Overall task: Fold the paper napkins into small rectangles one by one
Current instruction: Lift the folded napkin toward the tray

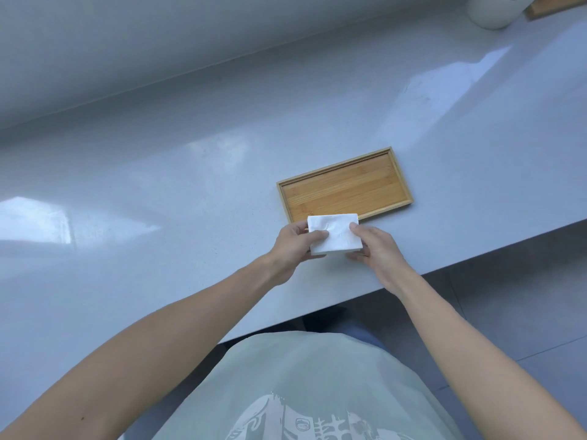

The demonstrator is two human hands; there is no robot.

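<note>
A white paper napkin (335, 231), folded into a small rectangle, is held just above the counter between both hands. My left hand (293, 246) pinches its left side, thumb on top and fingers underneath. At the napkin's right side my right hand (376, 249) pinches it the same way, thumb on top. The napkin's far edge overlaps the near rim of a shallow bamboo tray (344, 185), whose inside holds nothing.
The pale grey counter (158, 192) runs from left to right, its front edge slanting close behind my right wrist. A white cylindrical container (490, 9) and a wooden item (552, 6) stand at the far right corner. A wall rises behind the counter.
</note>
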